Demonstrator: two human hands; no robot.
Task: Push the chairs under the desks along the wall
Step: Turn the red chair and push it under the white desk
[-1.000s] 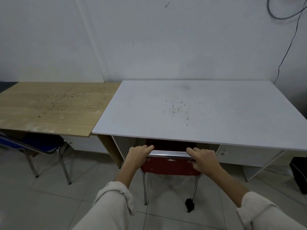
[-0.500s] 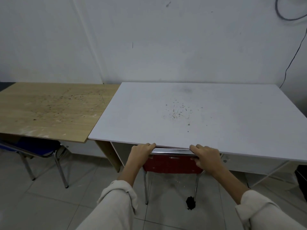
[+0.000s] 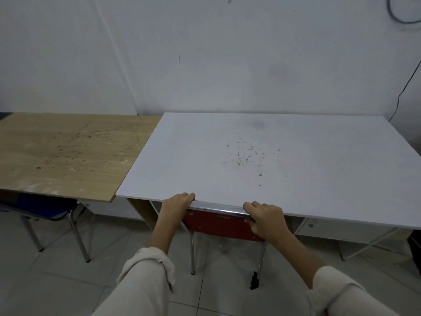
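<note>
Left hand (image 3: 176, 206) and right hand (image 3: 266, 218) each clamp the red chair (image 3: 218, 226) top rail at the white counter (image 3: 273, 160) edge.

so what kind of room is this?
Probably a bare office or classroom: a white desk and wooden desk against a plain wall, a red chair and blue chair tucked beneath, tiled floor.

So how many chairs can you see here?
2. A red chair sits under the white desk, both hands gripping its top rail. A blue chair is tucked under the wooden desk at left. Others may be out of view.
</note>
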